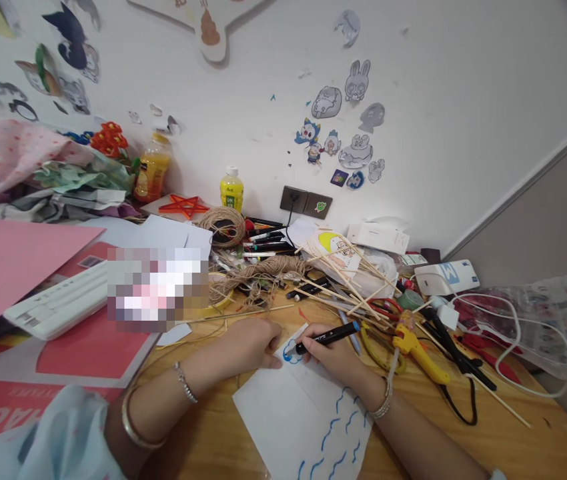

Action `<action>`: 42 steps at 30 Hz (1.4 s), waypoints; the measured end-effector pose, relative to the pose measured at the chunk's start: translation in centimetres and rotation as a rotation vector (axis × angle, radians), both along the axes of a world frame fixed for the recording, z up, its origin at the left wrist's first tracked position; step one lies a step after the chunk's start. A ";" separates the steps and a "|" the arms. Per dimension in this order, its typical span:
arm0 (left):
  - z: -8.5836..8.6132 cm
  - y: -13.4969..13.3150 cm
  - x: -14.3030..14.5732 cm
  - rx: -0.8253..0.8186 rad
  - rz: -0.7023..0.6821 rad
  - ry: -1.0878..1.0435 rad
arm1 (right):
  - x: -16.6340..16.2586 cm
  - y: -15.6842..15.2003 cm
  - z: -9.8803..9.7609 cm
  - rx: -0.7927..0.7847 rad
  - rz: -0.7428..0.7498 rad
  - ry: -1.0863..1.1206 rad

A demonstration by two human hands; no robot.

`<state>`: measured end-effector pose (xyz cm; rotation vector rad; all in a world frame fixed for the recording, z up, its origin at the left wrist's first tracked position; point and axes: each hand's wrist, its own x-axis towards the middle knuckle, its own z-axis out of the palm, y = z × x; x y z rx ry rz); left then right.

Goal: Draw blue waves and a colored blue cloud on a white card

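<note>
My right hand [336, 357] is closed around a black marker with a blue cap end [327, 337]. The marker's tip touches a small blue shape near the top corner of a white sheet of paper [288, 417]. Blue wavy lines are drawn lower on the sheet. My left hand [251, 343] lies fingers down on the sheet's upper left edge, its fingers curled and pressing on the paper. Both wrists wear bracelets.
A wooden table [513, 447] is crowded with thin wooden sticks [343, 287], twine [223, 223], markers [268, 243], a yellow glue gun [411, 343], scissors, cables and a plastic bag [553, 320]. A white keyboard [58, 303], pink paper and two bottles are at left. Stickers cover the wall.
</note>
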<state>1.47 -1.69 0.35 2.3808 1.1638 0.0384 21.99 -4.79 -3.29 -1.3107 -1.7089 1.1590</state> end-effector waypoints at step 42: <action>-0.7 0.2 -0.1 0.016 -0.008 -0.022 | 0.0 -0.1 0.4 0.000 0.012 -0.001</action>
